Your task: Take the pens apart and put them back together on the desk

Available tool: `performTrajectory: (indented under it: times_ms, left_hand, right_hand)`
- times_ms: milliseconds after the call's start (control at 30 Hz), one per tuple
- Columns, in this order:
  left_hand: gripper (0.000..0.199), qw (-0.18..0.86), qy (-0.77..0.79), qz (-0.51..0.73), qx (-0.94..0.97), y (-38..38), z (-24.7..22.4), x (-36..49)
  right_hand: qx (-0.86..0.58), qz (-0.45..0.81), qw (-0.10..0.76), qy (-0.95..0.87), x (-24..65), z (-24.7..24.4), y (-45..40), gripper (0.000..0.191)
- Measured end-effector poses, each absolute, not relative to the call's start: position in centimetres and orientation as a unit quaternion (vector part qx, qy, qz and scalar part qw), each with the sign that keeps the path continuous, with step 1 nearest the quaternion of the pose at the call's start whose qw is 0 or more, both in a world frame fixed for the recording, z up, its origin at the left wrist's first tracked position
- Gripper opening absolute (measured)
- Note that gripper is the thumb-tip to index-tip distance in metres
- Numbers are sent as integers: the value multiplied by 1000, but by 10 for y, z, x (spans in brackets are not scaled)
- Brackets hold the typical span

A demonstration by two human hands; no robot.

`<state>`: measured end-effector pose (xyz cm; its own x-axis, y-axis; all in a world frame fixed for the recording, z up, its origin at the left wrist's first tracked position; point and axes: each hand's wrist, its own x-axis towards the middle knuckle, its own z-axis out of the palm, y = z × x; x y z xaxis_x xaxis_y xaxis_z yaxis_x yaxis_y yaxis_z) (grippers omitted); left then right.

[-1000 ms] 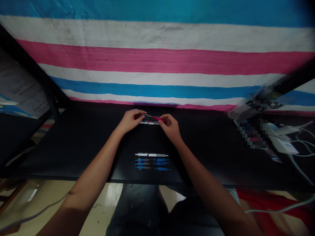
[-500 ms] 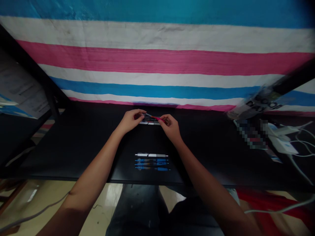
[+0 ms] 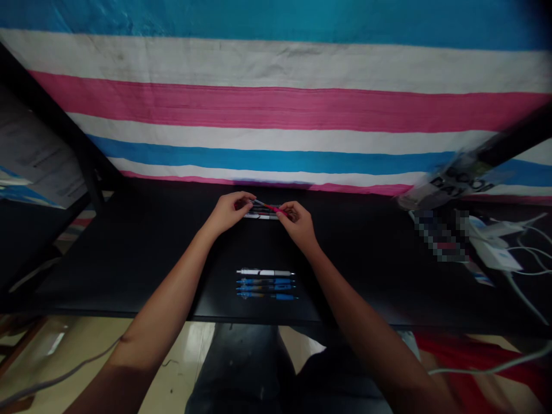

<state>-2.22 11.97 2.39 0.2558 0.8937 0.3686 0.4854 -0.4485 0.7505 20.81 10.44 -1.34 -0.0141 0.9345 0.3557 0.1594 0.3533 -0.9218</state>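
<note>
**Red pen pinched at both ends, near the far edge of the surface**

Held between left hand (image 3: 230,210) and right hand (image 3: 297,221): a slim red pen (image 3: 271,207), fingertips closed on each end, just above a small row of pens (image 3: 262,215) lying by the surface's (image 3: 129,253) far edge. Likely light, stiff, smooth plastic; apt to roll or slip, so best gripped on the barrel. Nearer the front edge, a white pen (image 3: 265,272) and three blue pens (image 3: 266,288). No writing readable on the pens; blurred lettering on a packet (image 3: 452,181) at the right, illegible.
</note>
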Motion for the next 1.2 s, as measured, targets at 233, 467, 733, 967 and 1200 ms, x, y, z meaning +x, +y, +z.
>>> performTrajectory:
  times_ms: [233,467,733,967,1200]
  left_hand:
    - [21,247,458,397,756,120,23,-23]
    - [22,233,447,367,782,117,27,-23]
    - [25,245,446,334,794,113,29,-19]
    - [24,262,435,322,799,112,27,-14]
    - [24,274,415,330,803,111,21,-9]
  right_hand:
    - [-444,350,540,-624,208,-12,104,16]
    - [-453,348,539,-619,209,-9,103,17]
    - [-454,354,536,-617,209,-12,105,21]
    - [-438,368,530,-626,207,-15,105,18]
    - [-434,382,522,-627,205,-19,105,22]
